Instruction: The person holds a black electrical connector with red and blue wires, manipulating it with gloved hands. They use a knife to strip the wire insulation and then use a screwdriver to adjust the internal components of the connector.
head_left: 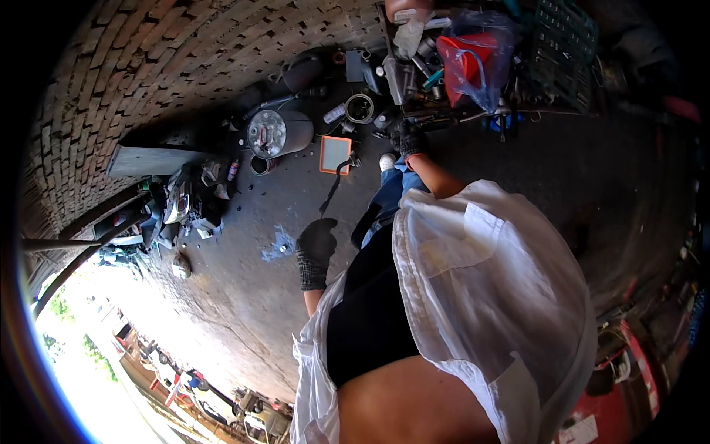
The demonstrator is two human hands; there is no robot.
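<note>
My left hand (316, 248), in a dark glove with a checked cuff, hangs over the floor left of my body with its fingers curled. A thin, bent black strip (336, 185), perhaps a hose, runs from close by its fingers up to small metal parts beside an orange-framed air filter (336, 155). Whether the hand grips the strip is unclear. My right hand (411, 140), also dark-gloved, reaches forward to the front edge of a cluttered workbench (444, 118). Its fingers merge with the dark tools there, so what they touch is hidden.
A large metal drum (299, 133) stands left of the filter, with an open can (262, 164) and a round tin (360, 109) nearby. The bench holds a red container in clear plastic (473, 63) and a green socket case (563, 52). Scrap parts (181, 196) lie by the brick wall.
</note>
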